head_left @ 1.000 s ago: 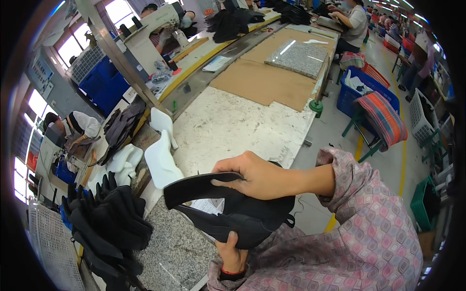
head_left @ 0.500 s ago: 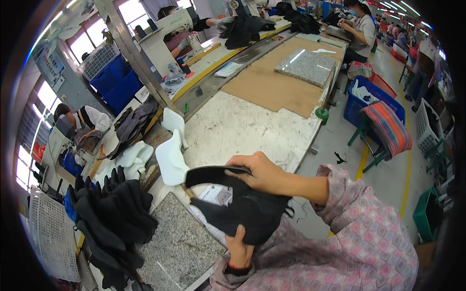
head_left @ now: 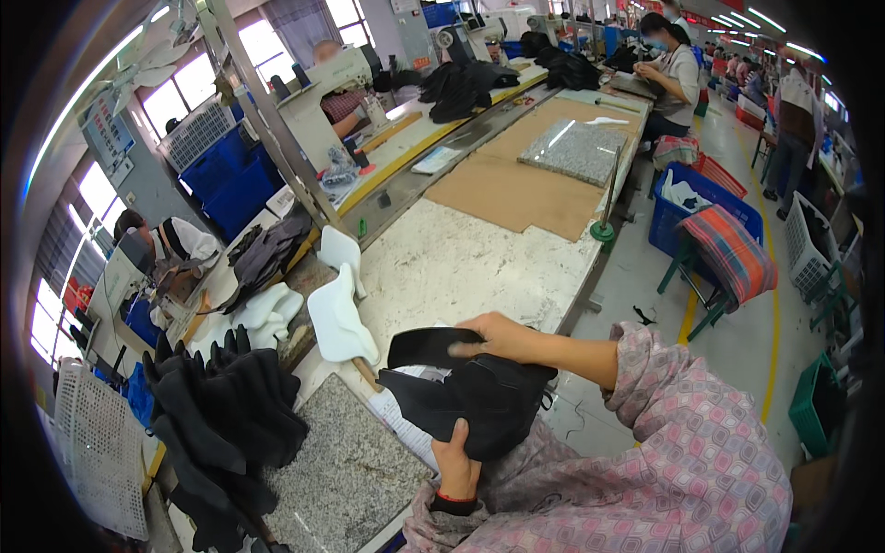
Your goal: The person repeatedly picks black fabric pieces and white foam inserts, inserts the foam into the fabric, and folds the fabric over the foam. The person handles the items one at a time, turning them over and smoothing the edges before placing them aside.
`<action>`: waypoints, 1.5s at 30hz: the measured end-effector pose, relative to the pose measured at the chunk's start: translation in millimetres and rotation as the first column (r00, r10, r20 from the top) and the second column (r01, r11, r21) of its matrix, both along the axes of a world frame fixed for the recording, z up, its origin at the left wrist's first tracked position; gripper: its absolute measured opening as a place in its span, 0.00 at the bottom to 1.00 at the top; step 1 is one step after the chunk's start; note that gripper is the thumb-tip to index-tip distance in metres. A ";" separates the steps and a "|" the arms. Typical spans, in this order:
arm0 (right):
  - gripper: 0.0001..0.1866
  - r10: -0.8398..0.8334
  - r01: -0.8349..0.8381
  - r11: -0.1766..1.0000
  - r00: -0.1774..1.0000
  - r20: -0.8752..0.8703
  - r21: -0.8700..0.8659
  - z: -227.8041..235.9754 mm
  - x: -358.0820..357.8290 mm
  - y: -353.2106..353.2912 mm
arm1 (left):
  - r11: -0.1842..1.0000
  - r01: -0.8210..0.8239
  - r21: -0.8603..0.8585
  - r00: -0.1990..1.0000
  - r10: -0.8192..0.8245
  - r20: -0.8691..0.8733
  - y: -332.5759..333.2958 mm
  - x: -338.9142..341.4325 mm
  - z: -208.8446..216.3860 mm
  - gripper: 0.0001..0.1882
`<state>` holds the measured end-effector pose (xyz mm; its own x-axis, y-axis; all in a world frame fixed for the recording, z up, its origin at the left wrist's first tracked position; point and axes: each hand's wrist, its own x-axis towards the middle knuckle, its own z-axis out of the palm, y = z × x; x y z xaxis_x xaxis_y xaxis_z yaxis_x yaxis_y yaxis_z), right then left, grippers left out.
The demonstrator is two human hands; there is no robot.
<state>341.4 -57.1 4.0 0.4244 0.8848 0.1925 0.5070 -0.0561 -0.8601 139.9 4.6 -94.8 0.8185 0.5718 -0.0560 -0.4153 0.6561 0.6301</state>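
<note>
The left hand [head_left: 455,468], thumb showing, gripped the black piece [head_left: 489,405]; above it, the right hand [head_left: 498,337] grasped its edge.

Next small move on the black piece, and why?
Perhaps slide the right hand outward along the upper flap while the left hand grips the lower flap: the upper one's free end juts past the right hand, apart from the lower.

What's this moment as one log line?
left hand: holds black shoe upper, near side | right hand: holds far side | nearby: speckled grey slab, stacked black pieces
</note>
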 end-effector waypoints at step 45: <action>0.14 -0.366 0.403 0.909 0.894 0.257 -0.108 20.0 -15.0 13.5 | 0.941 0.246 -0.234 0.949 -0.283 -0.137 25.1 7.6 10.5 0.21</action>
<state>326.4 -43.6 24.1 0.6990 0.6871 0.1981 0.5975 -0.4091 -0.6896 147.5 29.6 -84.3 0.9070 0.2960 -0.2996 -0.1100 0.8532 0.5099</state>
